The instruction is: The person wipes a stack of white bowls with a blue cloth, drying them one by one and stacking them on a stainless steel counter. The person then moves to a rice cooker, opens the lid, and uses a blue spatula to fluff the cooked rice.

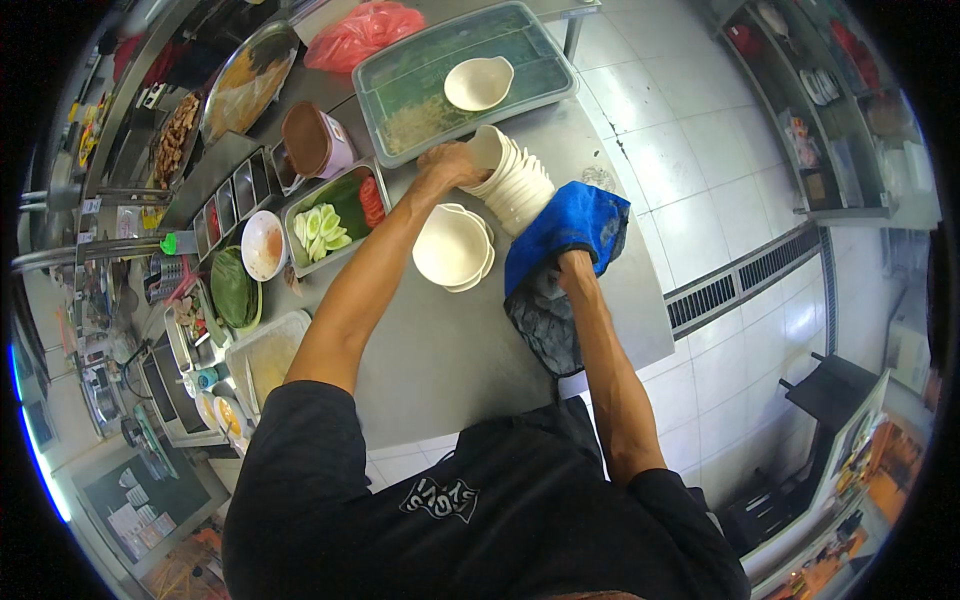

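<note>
A tall stack of cream bowls lies tilted on its side on the steel table. My left hand is at the stack's open end, its fingers over the rim and partly inside the end bowl. My right hand is bunched in a blue and dark grey cloth, which hides most of its fingers. The cloth lies against the far end of the stack. Just below my left hand, a short stack of cream bowls sits upright. Another cream bowl rests on the lidded clear plastic container.
To the left, a steel pan holds sliced cucumber and tomato slices. Near it stand a brown-lidded tub, a white bowl with sauce residue and folded green leaves. A red plastic bag lies at the back. The table's right edge borders a tiled floor.
</note>
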Available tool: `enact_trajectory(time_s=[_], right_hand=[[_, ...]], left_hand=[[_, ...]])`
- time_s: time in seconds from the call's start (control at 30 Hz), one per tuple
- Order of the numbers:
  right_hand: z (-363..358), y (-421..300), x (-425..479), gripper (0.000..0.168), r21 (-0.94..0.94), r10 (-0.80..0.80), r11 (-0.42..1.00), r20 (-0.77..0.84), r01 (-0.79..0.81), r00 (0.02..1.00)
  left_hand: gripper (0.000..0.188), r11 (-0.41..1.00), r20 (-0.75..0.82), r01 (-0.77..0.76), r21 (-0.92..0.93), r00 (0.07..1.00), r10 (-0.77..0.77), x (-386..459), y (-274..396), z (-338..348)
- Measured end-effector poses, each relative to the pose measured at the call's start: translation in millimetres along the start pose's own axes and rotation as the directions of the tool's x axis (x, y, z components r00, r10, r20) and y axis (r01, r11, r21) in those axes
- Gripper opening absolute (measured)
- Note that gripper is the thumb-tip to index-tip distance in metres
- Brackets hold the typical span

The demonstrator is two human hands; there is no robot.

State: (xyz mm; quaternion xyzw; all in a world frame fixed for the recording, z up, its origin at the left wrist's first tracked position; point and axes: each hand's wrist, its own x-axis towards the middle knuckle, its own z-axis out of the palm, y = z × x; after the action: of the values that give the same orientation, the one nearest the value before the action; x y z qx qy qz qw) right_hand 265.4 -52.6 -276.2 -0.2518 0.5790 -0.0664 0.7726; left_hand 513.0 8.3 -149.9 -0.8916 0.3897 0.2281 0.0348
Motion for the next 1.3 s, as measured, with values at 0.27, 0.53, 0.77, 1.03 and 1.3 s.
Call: enact_trajectory(time_s=[0.27, 0.53, 0.77, 1.03, 1.3], right_hand=[[-4.3, 7.3, 4.4, 0.056, -0.175, -0.171, 0.967, 0.104, 0.187, 0.980], [-9.8, 7.4, 22.4, 0.058, -0.704, -0.461, 0.428, 0.369, 0.566, 0.807], [-11.5, -16.3, -10.7, 0.057, -0.148, -0.355, 0.911, 0.194, 0.385, 0.915], [-21.9, -21.7, -35.5, 0.049, -0.385, -0.798, 0.288, 0.409, 0.877, 0.442], [-32.2, -28.3, -45.7, 0.024, -0.279, -0.894, 0.339, 0.201, 0.898, 0.400]], left_hand=[[0.044, 0.971, 0.376, 0.153, -0.183, 0.924, -0.074, 10.6, -1.6, -7.3], [0.058, 0.603, 0.557, 0.375, -0.705, 0.818, 0.143, 34.5, -12.1, 15.6], [0.079, 0.360, 0.631, 0.519, -0.775, 0.645, 0.431, 51.8, 11.7, 5.2], [0.076, 0.538, 0.104, -0.098, -0.837, 0.938, 0.332, -12.1, 39.4, -25.7], [0.051, 0.867, 0.086, -0.135, -0.479, 0.976, 0.200, -63.2, 54.5, -18.3]])
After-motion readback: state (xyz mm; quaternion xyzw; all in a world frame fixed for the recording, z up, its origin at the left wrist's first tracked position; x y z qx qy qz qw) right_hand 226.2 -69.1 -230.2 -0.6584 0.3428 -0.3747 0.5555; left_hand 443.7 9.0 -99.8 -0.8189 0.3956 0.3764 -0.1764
